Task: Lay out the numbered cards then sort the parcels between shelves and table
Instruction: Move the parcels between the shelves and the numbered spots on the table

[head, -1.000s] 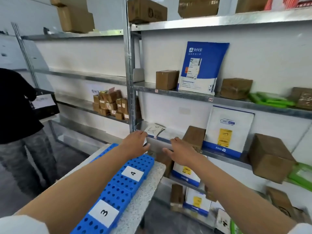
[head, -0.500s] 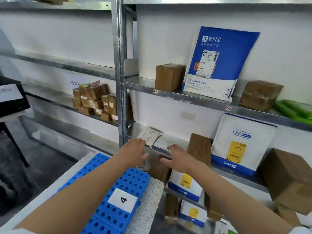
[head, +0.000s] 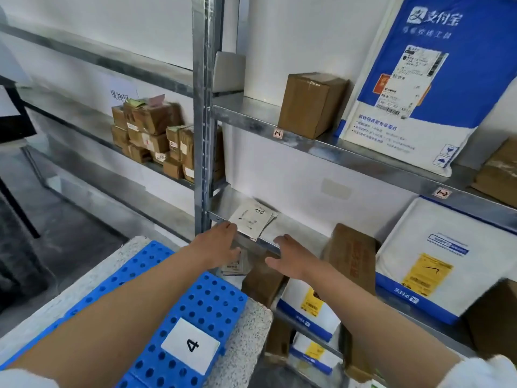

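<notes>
Both hands are being held out at the shelf (head: pixel 296 228) edge, left hand (head: pixel 221 246) and right hand (head: pixel 291 259) loosely straight-fingered with nothing gripped, seemingly to flank the flat white parcel (head: pixel 251 221) lying just beyond them; card 4 (head: pixel 191 344) is lying on the blue rack (head: pixel 212 301).

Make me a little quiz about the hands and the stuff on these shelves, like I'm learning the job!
1. True or false: the right hand holds a box.
2. Which number is on the card lying on the blue tray? A) 2 B) 4 C) 7
3. Fill in: the white packet lies on a metal ____.

Key: 1 false; 2 B; 3 shelf.
</notes>
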A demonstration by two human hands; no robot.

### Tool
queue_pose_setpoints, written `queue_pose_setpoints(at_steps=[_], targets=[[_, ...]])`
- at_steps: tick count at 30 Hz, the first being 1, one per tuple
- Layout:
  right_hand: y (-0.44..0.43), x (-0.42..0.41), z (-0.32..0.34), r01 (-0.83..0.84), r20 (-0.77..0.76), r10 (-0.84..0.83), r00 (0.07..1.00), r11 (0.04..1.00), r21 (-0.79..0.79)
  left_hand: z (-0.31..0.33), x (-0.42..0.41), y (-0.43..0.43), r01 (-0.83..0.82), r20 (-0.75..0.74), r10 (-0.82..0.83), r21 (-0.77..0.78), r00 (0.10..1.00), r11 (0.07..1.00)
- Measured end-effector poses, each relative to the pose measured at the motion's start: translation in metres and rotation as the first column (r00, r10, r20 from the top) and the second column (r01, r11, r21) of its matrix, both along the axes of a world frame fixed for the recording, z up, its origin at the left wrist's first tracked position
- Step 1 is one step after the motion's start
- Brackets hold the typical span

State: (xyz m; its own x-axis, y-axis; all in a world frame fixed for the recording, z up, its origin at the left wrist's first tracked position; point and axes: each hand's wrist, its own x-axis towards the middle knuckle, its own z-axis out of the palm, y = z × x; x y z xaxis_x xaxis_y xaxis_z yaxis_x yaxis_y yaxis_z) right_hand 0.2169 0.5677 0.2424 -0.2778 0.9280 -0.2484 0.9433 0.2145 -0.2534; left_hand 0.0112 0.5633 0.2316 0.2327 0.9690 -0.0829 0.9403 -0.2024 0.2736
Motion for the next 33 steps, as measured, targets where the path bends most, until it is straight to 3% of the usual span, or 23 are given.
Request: queue_pose_setpoints(at_steps=[8,15,22,28,33], targets=[[0.115,-0.007,-0.036,0.042,-0.091,-0.048,0.995,0.997,-0.07,-0.016,0.0,0.097,-0.118,0.0,0.119,-0.078,0.993,0.99],[0.207,-0.008,-0.086,0.138,-0.141,-0.163,0.977,0.976,-0.17,-0.049,0.017,0.197,-0.19,-0.059,0.184,-0.141,0.981,0.972],[0.256,-0.012,-0.129,0.261,-0.211,-0.324,0.922,0.924,-0.281,-0.1,0.036,0.261,-0.27,-0.009,0.276,-0.242,0.961,0.932],[0.266,-0.013,-0.157,0.395,-0.264,-0.499,0.825,0.844,-0.361,-0.126,0.05,0.278,-0.438,0.032,0.467,-0.295,0.884,0.849],[0.272,-0.017,-0.158,0.468,-0.307,-0.646,0.698,0.737,-0.487,-0.136,0.06,0.274,-0.48,0.004,0.517,-0.364,0.856,0.798]])
